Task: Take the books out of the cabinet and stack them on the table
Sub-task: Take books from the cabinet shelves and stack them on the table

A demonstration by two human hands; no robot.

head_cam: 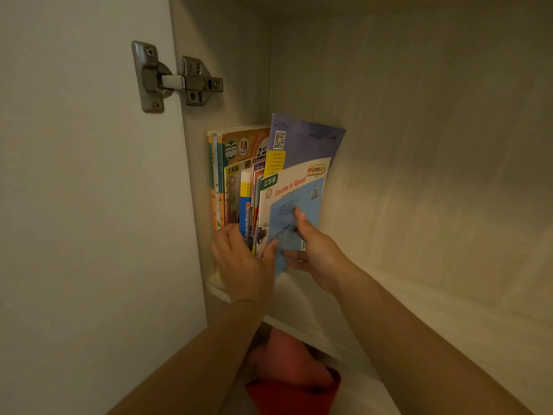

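Several thin books (239, 181) stand upright at the left end of a white cabinet shelf (302, 298). The frontmost is a blue and white booklet titled "Lorna Is Upset" (291, 199), with a purple booklet (305, 139) leaning behind it. My left hand (242, 262) grips the lower edges of the books, thumb on the front booklet's cover. My right hand (311, 247) lies on that booklet's cover, thumb up on the blue picture and fingers along its bottom edge.
The open cabinet door (83, 190) is at the left, with a metal hinge (176, 77) above the books. The shelf stretches to the right along the back wall (419, 130). Red and pink cloth (293, 375) lies on the level below.
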